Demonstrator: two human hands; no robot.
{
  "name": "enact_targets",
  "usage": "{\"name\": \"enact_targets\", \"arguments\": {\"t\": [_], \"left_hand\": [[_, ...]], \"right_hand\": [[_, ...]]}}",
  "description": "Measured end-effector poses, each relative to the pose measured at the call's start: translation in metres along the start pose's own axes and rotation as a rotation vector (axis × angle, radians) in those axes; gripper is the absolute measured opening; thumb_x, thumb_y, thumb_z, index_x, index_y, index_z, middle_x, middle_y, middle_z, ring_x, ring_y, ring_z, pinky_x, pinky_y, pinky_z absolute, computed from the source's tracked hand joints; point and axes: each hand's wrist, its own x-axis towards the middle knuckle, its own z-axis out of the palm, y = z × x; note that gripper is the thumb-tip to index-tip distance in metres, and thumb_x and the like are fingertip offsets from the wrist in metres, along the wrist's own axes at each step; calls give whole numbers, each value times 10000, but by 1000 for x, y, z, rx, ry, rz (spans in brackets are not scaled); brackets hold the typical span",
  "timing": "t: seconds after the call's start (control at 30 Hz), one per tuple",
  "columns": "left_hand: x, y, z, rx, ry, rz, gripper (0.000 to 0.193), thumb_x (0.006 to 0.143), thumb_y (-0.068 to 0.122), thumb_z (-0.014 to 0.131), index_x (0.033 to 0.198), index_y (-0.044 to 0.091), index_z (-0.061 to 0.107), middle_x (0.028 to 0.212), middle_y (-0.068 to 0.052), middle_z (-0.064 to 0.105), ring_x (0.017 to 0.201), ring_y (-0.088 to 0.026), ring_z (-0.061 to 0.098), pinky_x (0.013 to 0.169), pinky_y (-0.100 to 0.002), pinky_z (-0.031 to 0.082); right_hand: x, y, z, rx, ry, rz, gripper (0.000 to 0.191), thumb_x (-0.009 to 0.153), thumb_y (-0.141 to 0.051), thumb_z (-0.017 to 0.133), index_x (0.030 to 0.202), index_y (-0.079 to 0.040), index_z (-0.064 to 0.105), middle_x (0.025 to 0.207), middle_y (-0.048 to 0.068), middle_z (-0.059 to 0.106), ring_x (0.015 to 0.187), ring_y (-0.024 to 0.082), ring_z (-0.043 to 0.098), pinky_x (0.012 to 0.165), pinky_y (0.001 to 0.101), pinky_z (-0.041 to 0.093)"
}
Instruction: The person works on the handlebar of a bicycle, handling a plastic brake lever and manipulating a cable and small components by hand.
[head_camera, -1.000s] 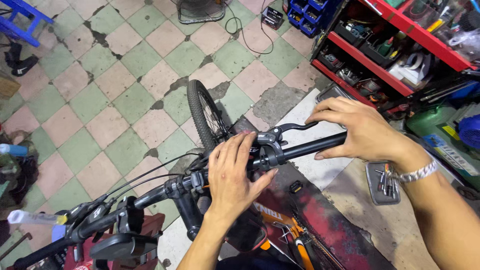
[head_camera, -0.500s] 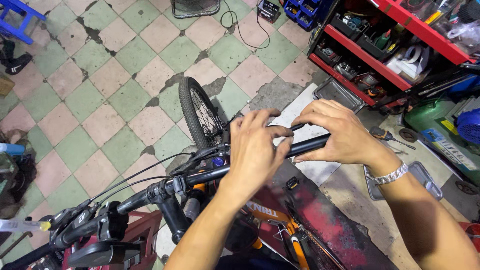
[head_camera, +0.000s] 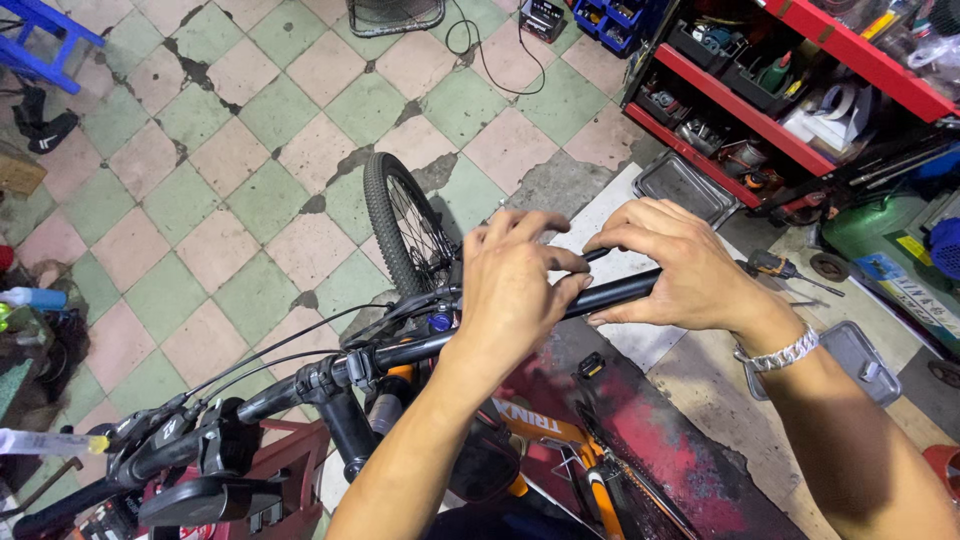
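Observation:
A bicycle stands below me with a black handlebar (head_camera: 400, 352) running from lower left to upper right. My left hand (head_camera: 515, 290) lies over the bar near its right part, fingers curled around it and the brake lever. My right hand (head_camera: 675, 265) grips the bar's right end, where the black grip (head_camera: 615, 291) shows between the two hands. A metal watch sits on my right wrist (head_camera: 785, 350). The front wheel (head_camera: 400, 220) points away from me. The orange frame (head_camera: 545, 430) shows under my arms.
A red tool shelf (head_camera: 800, 90) with bins stands at the upper right. Metal trays (head_camera: 685, 185) and a drill (head_camera: 775, 265) lie on the tiled floor. A fan base (head_camera: 395, 15) and cables sit at the top. A blue stool (head_camera: 40, 30) is at the upper left.
My left hand has slid right along the handlebar toward my right hand, and both now close together on the bar's right end. The view has shifted slightly.

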Motion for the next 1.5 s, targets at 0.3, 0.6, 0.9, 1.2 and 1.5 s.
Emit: {"name": "enact_targets", "arguments": {"t": [0.3,0.6,0.9,1.2,1.5], "left_hand": [[32,16,23,360,-73,62,93,751,115,705,761,113,797,966,-63,762,1155,-320,614,1062,-682,322],[39,23,29,371,-243,-35,141,768,105,666,841,106,786,892,-151,761,1086,-362,657,1043,-754,295],[24,31,5,273,-194,9,174,705,113,735,873,95,779,1054,-101,745,1196,-319,618,1115,-659,304],[-262,-65,-187,244,528,-189,242,704,77,678,941,73,728,985,-47,746,982,-213,740,883,-385,580],[-499,-319,-292,-410,765,-1017,401,1082,365,469,1039,23,676,848,-53,737,722,-113,664,645,-270,501]], "right_hand": [[1,2,3,4,6,-20,664,503,-342,920,1042,-33,687,1036,93,650,979,312,606,892,431,472],[-5,5,4,-23,20,-26,653,509,-381,937,997,-25,688,1033,104,639,974,330,591,885,436,466],[-3,-7,-9,-108,-11,-54,773,550,-356,916,1198,-16,669,1271,146,644,1177,368,594,1012,457,450],[53,-66,31,-602,-94,61,1152,477,-215,899,1530,-73,452,1549,233,472,1394,382,470,1115,486,394],[52,-259,222,-283,137,9,939,625,-232,892,1469,-61,516,1494,187,558,1383,319,520,1123,428,401]]}}
